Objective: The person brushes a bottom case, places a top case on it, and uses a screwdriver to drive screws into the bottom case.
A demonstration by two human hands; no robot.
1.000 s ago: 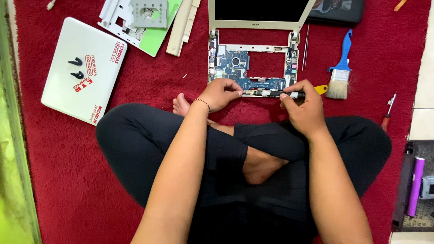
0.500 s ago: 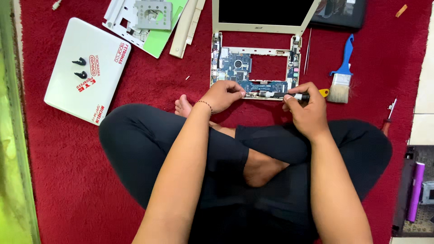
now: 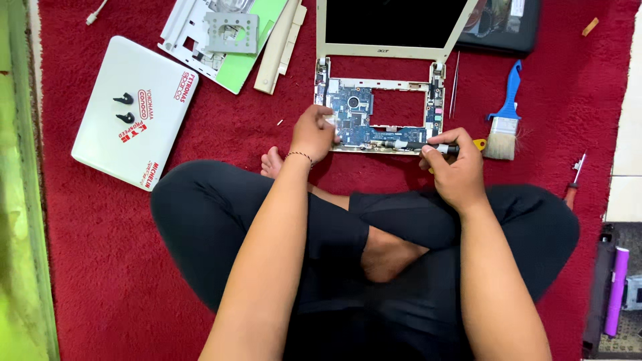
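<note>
Two hands: left hand (image 3: 313, 134), right hand (image 3: 456, 168). One opened laptop (image 3: 381, 87) under fingers. One screwdriver (image 3: 428, 145) in right fingers. One paintbrush (image 3: 504, 124) right of fingers. One white lid (image 3: 134, 110) far left. Two black pieces (image 3: 124, 99) on lid.

Left arm: we reach it forward and slightly inward, forearm bare, a thin band round the wrist.
Left hand (image 3: 313, 134): we hold it palm down, fingers curled, fingertips pressed down ahead of us.
Right arm: we stretch it forward from the lower right, forearm bare, wrist bent a little inward.
Right hand (image 3: 455, 170): we close it in a loose fist, thumb and forefinger pinched, knuckles up.
Legs: we sit cross-legged, one bare foot showing between the arms.
</note>
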